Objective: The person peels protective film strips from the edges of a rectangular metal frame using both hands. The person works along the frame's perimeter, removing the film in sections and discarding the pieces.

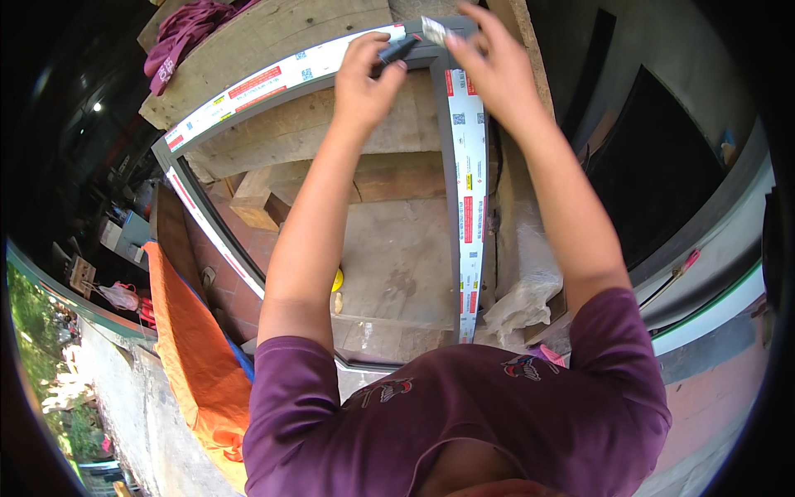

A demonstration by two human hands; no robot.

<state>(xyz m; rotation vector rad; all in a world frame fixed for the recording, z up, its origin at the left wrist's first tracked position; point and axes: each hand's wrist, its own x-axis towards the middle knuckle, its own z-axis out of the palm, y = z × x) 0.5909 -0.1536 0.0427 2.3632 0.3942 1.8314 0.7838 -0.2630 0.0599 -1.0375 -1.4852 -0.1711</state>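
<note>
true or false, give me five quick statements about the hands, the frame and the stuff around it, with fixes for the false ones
1. The left hand holds a dark object. True.
2. The right hand is empty. False: a small whitish piece is at the right hand's fingertips.
3. The grey frame carries printed white strips. True.
4. The orange sheet lies to the right of the frame. False: the orange sheet is at the lower left of the picture, left of the frame.
5. A purple cloth lies at the upper left, on a wooden board. True.
</note>
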